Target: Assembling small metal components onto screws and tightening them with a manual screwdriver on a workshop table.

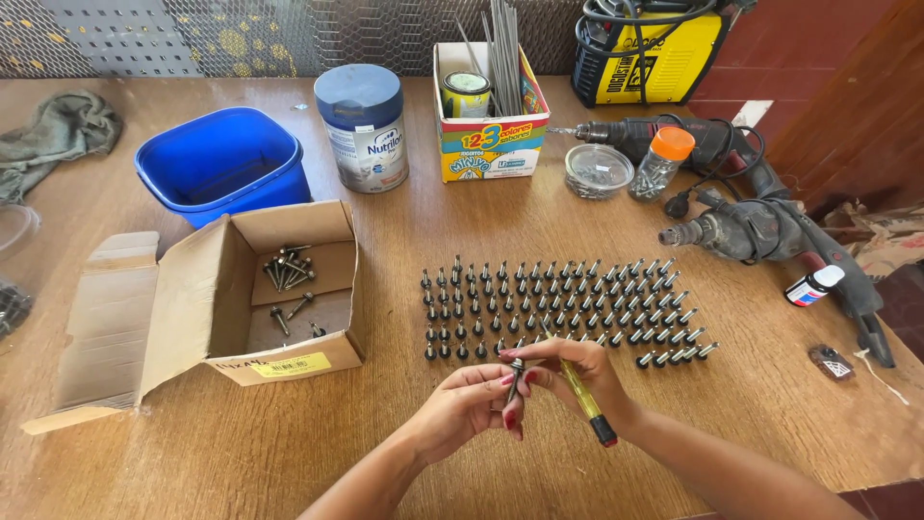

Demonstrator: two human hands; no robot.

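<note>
low in the middle of the frame, our left hand (467,404) pinched a screw (515,371) upright. our right hand (577,371), closed around a yellow screwdriver (580,395), lay just right of it, tool slanting down-right below the standing screw rows (558,308).

On the table (241,462), rows of upright screws (558,308) stand in the middle, with the open cardboard box (279,289) to their left holding a few loose screws (287,274). Behind the box sits a tub (223,164), a tin (364,125) to its right, then a carton (486,120) of rods, with a cloth (58,135) at the far left. Right of the rows lie two drills (751,207), a dish (598,170) and jar (659,164) before them, and a welder (647,53) behind; the left hand (462,409) and right hand (582,371) meet just in front of the rows, holding a screw (515,371) and a screwdriver (577,390).
</note>
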